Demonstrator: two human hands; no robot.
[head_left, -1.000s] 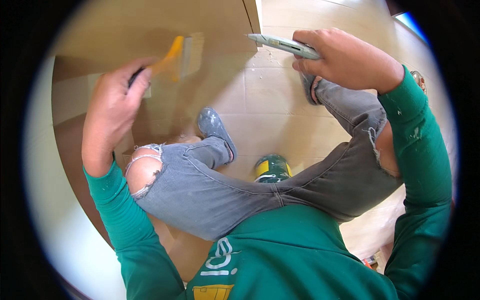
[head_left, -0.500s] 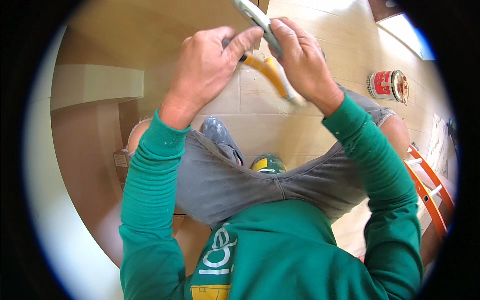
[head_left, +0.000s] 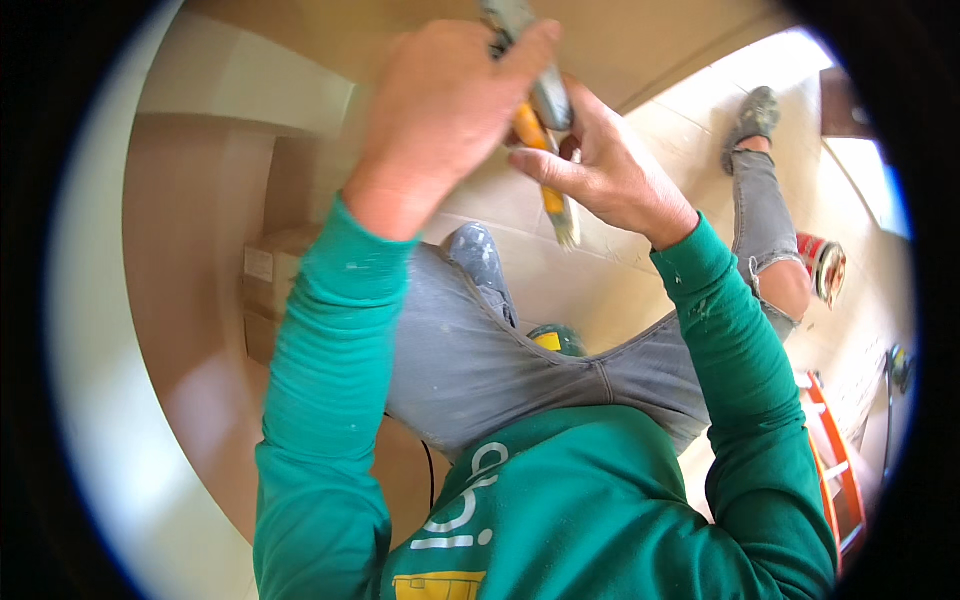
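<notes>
My left hand (head_left: pixel 440 110) is closed, its thumb lying across a grey utility knife (head_left: pixel 550 95). Just to the right, my right hand (head_left: pixel 610 175) is closed with its thumb over a yellow-handled brush (head_left: pixel 552 198). Pale, frayed bristles show at the brush's lower end. Both tools lie close together, and my right fingers come up against the lower end of the knife. Part of each tool is hidden behind my fingers, and the left hand is somewhat blurred.
A brown panel (head_left: pixel 620 40) stands just beyond my hands. Cardboard boxes (head_left: pixel 262 290) are at the left. On the tiled floor (head_left: pixel 690 120), a red can (head_left: pixel 825 268) stands beyond my right knee, and an orange ladder (head_left: pixel 835 450) lies at the lower right.
The hands have drawn together and the right thumb now crosses the yellow handle. The left thumb now lies over the knife. The view has turned, bringing my outstretched right leg into sight.
</notes>
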